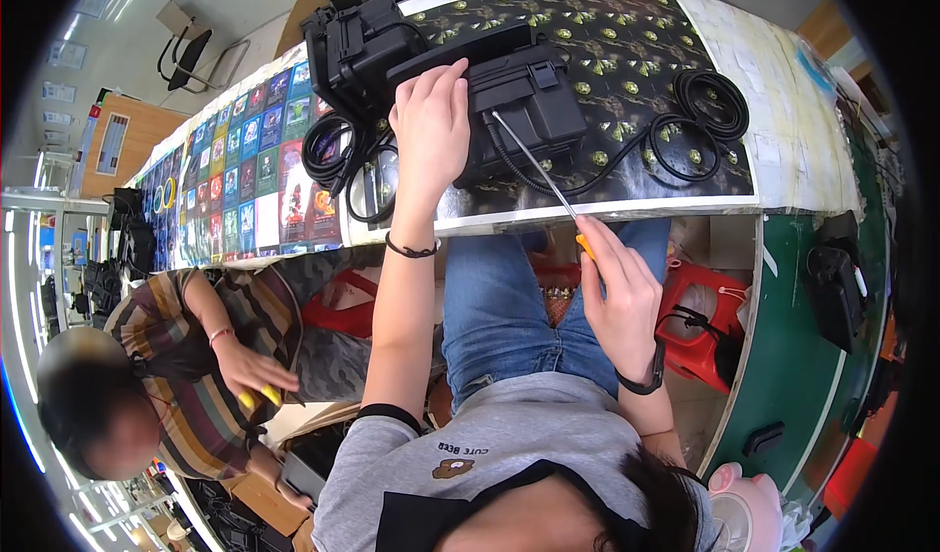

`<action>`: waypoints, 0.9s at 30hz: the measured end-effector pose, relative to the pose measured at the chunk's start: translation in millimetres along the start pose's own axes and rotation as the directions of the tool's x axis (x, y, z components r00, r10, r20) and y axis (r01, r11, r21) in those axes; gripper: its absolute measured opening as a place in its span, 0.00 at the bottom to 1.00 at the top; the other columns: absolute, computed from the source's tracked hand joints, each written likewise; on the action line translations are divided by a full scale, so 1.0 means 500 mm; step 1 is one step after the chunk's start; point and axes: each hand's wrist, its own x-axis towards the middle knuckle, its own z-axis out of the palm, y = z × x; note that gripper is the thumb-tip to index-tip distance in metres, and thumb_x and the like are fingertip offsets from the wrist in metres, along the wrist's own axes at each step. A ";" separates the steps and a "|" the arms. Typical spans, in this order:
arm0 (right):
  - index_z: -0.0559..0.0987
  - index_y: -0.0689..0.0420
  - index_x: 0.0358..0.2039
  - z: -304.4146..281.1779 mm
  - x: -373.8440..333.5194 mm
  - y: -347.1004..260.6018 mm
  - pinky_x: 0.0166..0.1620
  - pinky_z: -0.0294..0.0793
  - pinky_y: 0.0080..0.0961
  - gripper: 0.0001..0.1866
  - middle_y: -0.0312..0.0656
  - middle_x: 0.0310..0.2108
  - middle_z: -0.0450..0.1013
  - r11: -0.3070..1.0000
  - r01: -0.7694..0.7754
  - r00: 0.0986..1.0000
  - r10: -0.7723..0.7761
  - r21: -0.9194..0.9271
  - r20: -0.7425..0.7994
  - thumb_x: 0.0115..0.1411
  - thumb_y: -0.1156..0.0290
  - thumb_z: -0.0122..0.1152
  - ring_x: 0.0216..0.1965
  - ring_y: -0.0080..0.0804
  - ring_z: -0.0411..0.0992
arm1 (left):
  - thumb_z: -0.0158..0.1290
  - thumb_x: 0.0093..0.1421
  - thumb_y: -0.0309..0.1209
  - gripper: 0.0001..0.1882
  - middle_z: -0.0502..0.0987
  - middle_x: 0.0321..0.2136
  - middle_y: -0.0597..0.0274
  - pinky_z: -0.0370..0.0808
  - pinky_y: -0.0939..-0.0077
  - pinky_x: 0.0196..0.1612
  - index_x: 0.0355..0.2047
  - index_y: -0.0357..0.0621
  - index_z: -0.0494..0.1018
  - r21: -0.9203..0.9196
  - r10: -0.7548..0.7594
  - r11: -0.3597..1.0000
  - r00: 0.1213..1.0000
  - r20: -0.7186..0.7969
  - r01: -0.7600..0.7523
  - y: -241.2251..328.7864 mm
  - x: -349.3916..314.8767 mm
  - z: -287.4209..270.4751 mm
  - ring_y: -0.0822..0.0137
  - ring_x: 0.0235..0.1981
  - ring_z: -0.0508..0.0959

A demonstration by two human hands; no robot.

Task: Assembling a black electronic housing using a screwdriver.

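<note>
My left hand lies over the edge of a black flat panel on a black plastic case, its fingers close together and bent, steadying it. My right hand is closed around the orange-yellow handle of a screwdriver. The long metal shaft slants up and left, and its tip meets the near side of the case. A black cable runs from the case to a coil on the right.
Another black case stands at the left with a coiled cable before it. A co-worker with yellow finger covers sits at my left. Under the table is a red stool; a pink fan stands lower right.
</note>
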 end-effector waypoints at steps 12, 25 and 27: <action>0.57 0.55 0.67 0.006 -0.017 0.046 0.20 0.58 0.06 0.27 0.49 0.52 0.70 -0.530 -0.567 0.649 0.184 0.630 0.739 0.68 0.75 0.46 0.23 0.13 0.59 | 0.47 0.65 0.32 0.15 0.74 0.48 0.61 0.63 0.58 0.55 0.50 0.45 0.74 0.101 0.062 0.993 0.994 -0.092 -0.053 0.014 -0.023 -0.001 0.56 0.50 0.68; 0.75 0.58 0.52 0.009 -0.035 -0.012 0.40 0.78 0.32 0.20 0.51 0.47 0.73 0.922 -0.131 0.981 0.067 0.364 0.184 0.58 0.83 0.56 0.40 0.45 0.77 | 0.47 0.65 0.32 0.15 0.73 0.48 0.63 0.62 0.58 0.55 0.51 0.48 0.74 0.104 0.015 0.995 0.989 -0.146 0.001 0.034 -0.041 -0.005 0.57 0.50 0.68; 0.75 0.56 0.53 0.035 -0.036 -0.015 0.40 0.78 0.35 0.22 0.50 0.46 0.73 0.963 -0.064 0.992 0.034 0.260 0.119 0.56 0.83 0.57 0.38 0.47 0.77 | 0.46 0.66 0.32 0.15 0.73 0.48 0.63 0.61 0.58 0.56 0.51 0.47 0.73 0.104 0.021 0.995 0.990 -0.141 -0.006 0.034 -0.042 -0.006 0.57 0.51 0.68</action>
